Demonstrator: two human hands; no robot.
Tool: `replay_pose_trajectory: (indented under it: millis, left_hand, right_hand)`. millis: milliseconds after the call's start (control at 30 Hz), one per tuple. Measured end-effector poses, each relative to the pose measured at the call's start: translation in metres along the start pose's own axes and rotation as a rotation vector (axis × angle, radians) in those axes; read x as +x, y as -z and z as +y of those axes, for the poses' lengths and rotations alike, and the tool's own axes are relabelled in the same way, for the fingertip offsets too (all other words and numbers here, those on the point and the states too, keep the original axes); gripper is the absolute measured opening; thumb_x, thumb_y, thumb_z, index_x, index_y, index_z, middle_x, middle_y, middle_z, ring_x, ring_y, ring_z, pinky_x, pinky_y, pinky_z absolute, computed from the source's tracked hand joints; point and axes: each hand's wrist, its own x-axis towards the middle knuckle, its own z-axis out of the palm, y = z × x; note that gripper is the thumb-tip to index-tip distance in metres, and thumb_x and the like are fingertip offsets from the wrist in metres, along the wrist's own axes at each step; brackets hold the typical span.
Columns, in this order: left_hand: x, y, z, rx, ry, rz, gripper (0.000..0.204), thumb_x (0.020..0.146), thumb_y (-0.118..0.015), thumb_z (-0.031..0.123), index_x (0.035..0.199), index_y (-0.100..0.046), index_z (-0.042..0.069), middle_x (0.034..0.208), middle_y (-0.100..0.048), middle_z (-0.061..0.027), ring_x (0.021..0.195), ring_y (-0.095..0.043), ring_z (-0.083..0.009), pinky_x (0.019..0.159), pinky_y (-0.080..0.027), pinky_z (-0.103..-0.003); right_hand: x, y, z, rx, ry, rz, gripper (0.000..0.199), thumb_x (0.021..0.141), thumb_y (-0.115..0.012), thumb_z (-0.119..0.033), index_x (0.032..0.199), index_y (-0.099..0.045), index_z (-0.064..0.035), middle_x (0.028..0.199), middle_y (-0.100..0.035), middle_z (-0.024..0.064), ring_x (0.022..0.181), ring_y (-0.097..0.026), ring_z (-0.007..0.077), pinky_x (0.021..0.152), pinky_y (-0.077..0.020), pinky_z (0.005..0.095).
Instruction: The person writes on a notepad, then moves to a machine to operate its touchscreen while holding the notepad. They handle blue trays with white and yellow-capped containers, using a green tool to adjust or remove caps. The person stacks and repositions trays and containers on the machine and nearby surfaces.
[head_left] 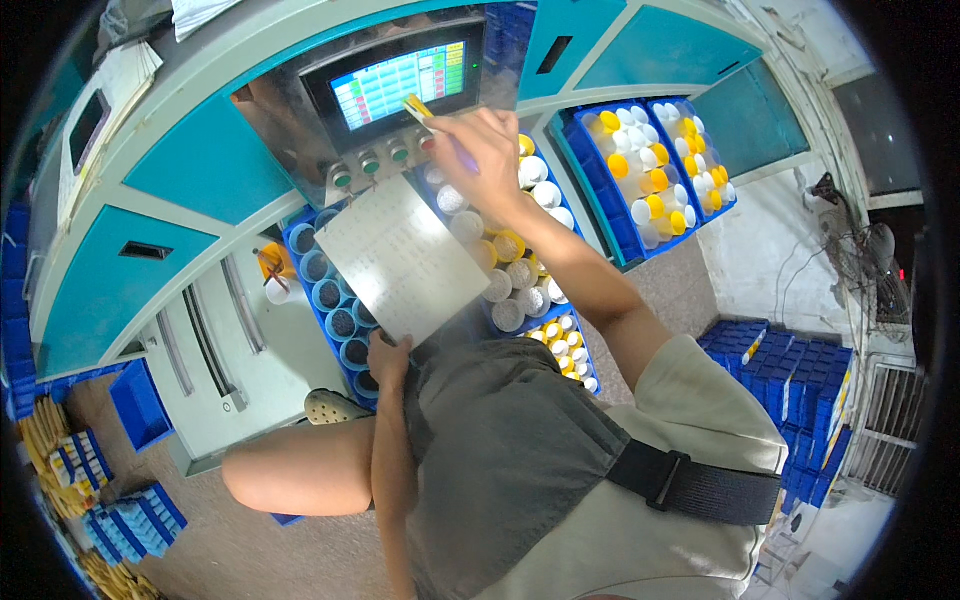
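Observation:
My right hand (485, 160) is closed around a slim pen-like stick (420, 110). The stick's yellow end lies at the lit touch screen (400, 82) of a machine panel; whether it touches is hard to tell. A purple part shows below the fingers. With my left hand (390, 360) I grip the lower edge of a white sheet of paper (405, 250) covered with faint writing. Behind the sheet, a blue tray (303, 240) of round cups with dark contents is partly covered. To its right stand jars (520, 272) with white and yellow tops.
Round push buttons (370, 160) line the panel below the screen. Two blue crates (630, 190) of white and yellow cups stand at the right. Stacked blue boxes (785, 380) and a fan (870, 255) are farther right. An empty blue bin (140, 405) sits at the left.

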Motion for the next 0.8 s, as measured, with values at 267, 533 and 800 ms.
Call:
replay_pose_trajectory:
  millis: [267, 533, 800]
  left_hand:
    - [-0.003, 0.0, 0.004, -0.026, 0.044, 0.002, 0.071, 0.077, -0.08, 0.032, 0.135, -0.051, 0.004, 0.128, -0.064, -0.021, 0.119, -0.061, -0.0404, 0.1, -0.048, -0.048]
    - [-0.005, -0.002, 0.005, -0.017, 0.013, 0.044, 0.072, 0.078, -0.08, 0.03, 0.135, -0.049, 0.0, 0.128, -0.063, -0.0239, 0.119, -0.061, -0.0413, 0.101, -0.047, -0.049]
    - [-0.006, -0.002, 0.003, -0.099, -0.012, 0.067, 0.072, 0.077, -0.081, 0.03, 0.134, -0.049, -0.001, 0.124, -0.065, -0.0248, 0.115, -0.063, -0.041, 0.099, -0.048, -0.046]
  right_hand:
    - [-0.023, 0.012, 0.006, -0.003, -0.04, -0.138, 0.014, 0.083, -0.072, -0.014, 0.096, -0.075, -0.0118, 0.079, -0.07, 0.0018, 0.075, -0.061, 0.0185, 0.079, -0.0378, 0.0373]
    - [-0.072, -0.013, 0.0, -0.066, -0.215, -0.676, 0.052, 0.091, -0.064, -0.029, 0.14, -0.055, -0.0115, 0.066, -0.067, 0.0073, 0.06, -0.063, 0.0271, 0.081, -0.0436, 0.0407]
    - [-0.073, -0.041, -0.003, -0.407, -0.143, -0.922, 0.065, 0.094, -0.059, -0.029, 0.154, -0.037, -0.0163, 0.072, -0.069, 0.0101, 0.065, -0.066, 0.028, 0.081, -0.0463, 0.0415]
